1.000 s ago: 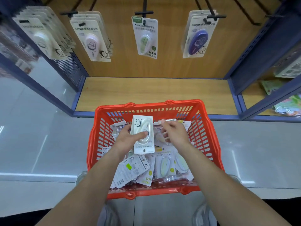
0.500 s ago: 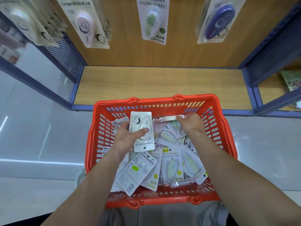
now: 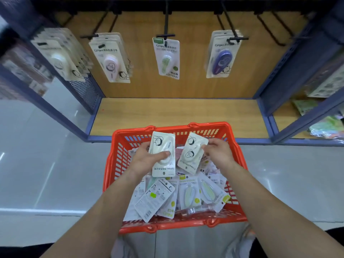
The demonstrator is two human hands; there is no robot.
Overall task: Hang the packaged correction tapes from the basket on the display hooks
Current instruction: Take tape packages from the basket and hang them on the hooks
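An orange basket [image 3: 111,164] below me holds several packaged correction tapes [image 3: 188,194] in a loose pile. My left hand [image 3: 143,159] grips a white packaged tape [image 3: 163,146] upside down above the basket. My right hand [image 3: 219,153] pinches a second white packaged tape [image 3: 191,155] by its edge, tilted, right beside the first. On the wooden back panel, display hooks carry white packs [image 3: 59,54], pink packs [image 3: 111,58], a green pack [image 3: 167,58] and purple packs [image 3: 221,56]. Bare hooks [image 3: 270,32] stick out at the upper right.
A wooden shelf floor [image 3: 176,116] lies behind the basket, framed by blue metal uprights [image 3: 297,58] and a perforated side panel [image 3: 83,90]. Neighbouring shelves with other goods [image 3: 325,125] stand at the right. Pale glossy floor tiles [image 3: 46,174] surround the basket.
My right hand has lifted a second white pack out of the pile and brought it next to the one in my left hand. My head has tilted up, showing the hooks.
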